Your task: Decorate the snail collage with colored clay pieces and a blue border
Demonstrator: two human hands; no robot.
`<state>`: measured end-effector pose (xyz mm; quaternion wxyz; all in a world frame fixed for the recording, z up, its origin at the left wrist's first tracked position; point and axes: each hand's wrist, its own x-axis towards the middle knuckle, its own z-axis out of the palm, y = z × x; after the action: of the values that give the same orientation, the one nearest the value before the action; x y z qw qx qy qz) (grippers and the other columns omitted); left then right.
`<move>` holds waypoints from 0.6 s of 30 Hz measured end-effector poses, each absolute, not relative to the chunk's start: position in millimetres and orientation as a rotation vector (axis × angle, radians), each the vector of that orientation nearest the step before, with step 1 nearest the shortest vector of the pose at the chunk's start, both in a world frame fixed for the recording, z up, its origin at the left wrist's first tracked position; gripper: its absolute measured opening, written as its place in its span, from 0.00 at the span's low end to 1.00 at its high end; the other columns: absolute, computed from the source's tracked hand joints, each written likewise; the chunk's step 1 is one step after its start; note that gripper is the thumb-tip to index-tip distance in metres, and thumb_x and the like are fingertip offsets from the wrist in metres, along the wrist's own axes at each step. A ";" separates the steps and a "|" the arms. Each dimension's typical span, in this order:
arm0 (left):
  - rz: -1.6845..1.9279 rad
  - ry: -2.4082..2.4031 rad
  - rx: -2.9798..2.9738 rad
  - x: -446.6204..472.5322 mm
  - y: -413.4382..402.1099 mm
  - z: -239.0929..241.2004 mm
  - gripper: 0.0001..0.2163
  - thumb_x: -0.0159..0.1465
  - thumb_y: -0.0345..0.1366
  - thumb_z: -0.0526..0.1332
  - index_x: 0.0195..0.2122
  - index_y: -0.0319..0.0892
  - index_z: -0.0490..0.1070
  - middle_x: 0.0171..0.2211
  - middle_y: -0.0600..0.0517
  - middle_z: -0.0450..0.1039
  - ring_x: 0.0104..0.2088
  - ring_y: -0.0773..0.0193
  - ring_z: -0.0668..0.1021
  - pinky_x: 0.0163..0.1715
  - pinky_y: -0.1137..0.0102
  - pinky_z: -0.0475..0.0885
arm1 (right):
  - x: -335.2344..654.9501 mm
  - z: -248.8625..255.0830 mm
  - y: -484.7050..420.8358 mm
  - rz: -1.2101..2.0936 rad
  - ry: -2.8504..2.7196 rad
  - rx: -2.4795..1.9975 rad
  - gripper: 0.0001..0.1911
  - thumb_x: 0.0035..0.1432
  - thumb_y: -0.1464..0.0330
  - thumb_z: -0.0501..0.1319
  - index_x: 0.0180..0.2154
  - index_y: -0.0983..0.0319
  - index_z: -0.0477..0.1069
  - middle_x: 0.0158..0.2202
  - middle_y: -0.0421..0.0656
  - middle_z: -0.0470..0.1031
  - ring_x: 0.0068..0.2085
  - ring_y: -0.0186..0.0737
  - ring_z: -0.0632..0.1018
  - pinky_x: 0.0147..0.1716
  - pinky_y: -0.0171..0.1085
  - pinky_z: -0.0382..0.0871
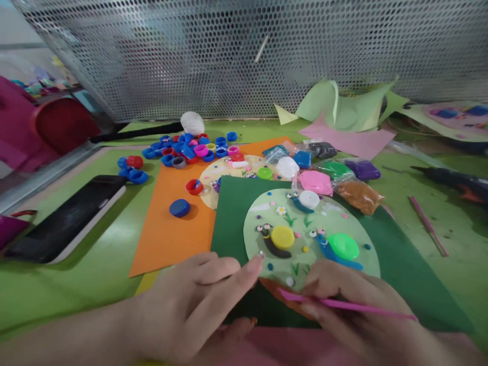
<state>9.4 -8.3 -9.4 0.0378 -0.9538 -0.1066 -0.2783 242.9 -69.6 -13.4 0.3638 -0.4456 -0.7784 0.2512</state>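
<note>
Round card (pixel 281 272) lies on dark green paper (pixel 232 218); right hand (pixel 346 284) grips a pink stick (pixel 373 307) by its lower edge, left hand (pixel 194 300) loosely unclenched beside it. Green cap (pixel 343 246) markings blur unreadably.

Round card (pixel 281 272) lies on near sheet (pixel 404 274), ctr of table (pixel 30 300); L hand (pixel 190 300) at its near-L edge, R hand (pixel 354 300) w/ stick tool (pixel 358 306) near-R, strip (pixel 272 290) along near edge btwn. Second card (pixel 205 175) is behind-L, partly under near sheet, atop L sheet (pixel 190 239). Bottle caps (pixel 187 151) cluster back L; phone (pixel 68 218) far L. Packets (pixel 314 182) sit behind round card; another tool (pixel 429 226) & glue gun (pixel 457 183) far R. Paper scraps (pixel 316 104) back R, before perforated panel (pixel 229 61).
</note>
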 end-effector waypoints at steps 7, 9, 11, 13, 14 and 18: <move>-0.851 -0.254 -2.987 9.9 -12.6 -2.7 0.28 0.68 0.34 0.50 0.62 0.20 0.40 0.28 0.45 0.77 0.31 0.57 0.77 0.27 0.66 0.74 | 239.4 -22.1 -73.4 0.685 -2.068 -1.040 0.06 0.61 0.73 0.55 0.31 0.59 0.60 0.29 0.36 0.70 0.28 0.28 0.73 0.25 0.25 0.67; -0.924 -0.351 -3.045 10.3 -12.5 -3.9 0.28 0.66 0.34 0.51 0.62 0.22 0.42 0.29 0.45 0.77 0.30 0.57 0.78 0.28 0.66 0.75 | 235.0 -22.3 -73.8 0.676 -2.084 -1.063 0.07 0.61 0.73 0.55 0.30 0.59 0.59 0.29 0.36 0.70 0.28 0.27 0.74 0.27 0.24 0.68; -0.993 -0.497 -3.092 10.7 -11.9 -6.3 0.28 0.63 0.30 0.52 0.62 0.25 0.45 0.28 0.46 0.77 0.28 0.58 0.78 0.27 0.67 0.75 | 231.3 -21.0 -74.1 0.639 -2.107 -1.098 0.06 0.61 0.72 0.55 0.31 0.59 0.61 0.29 0.36 0.71 0.28 0.27 0.75 0.28 0.24 0.69; -1.076 -0.646 -3.161 10.7 -10.8 -9.1 0.30 0.58 0.25 0.51 0.62 0.28 0.45 0.28 0.48 0.77 0.27 0.59 0.77 0.26 0.68 0.75 | 229.8 -18.9 -73.8 0.585 -2.137 -1.150 0.05 0.61 0.72 0.55 0.32 0.59 0.63 0.29 0.36 0.72 0.28 0.28 0.75 0.28 0.24 0.70; -1.100 -0.712 -3.225 10.5 -10.2 -10.3 0.33 0.54 0.23 0.50 0.63 0.29 0.44 0.28 0.49 0.77 0.27 0.60 0.77 0.25 0.69 0.75 | 230.0 -17.7 -73.3 0.557 -2.158 -1.174 0.04 0.61 0.71 0.55 0.32 0.59 0.64 0.29 0.37 0.73 0.28 0.29 0.76 0.28 0.24 0.71; -1.130 -0.894 -3.459 9.6 -7.5 -11.8 0.41 0.46 0.25 0.50 0.64 0.32 0.38 0.30 0.48 0.77 0.28 0.60 0.78 0.21 0.72 0.73 | 234.2 -14.7 -70.3 0.451 -2.242 -1.211 0.04 0.60 0.69 0.56 0.32 0.59 0.66 0.29 0.39 0.75 0.27 0.33 0.78 0.25 0.25 0.72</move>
<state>9.6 -7.5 -11.8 -0.2983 -0.8811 -0.2276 -0.2879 234.2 -70.3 -14.7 0.2732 -0.4502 -0.8334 0.1676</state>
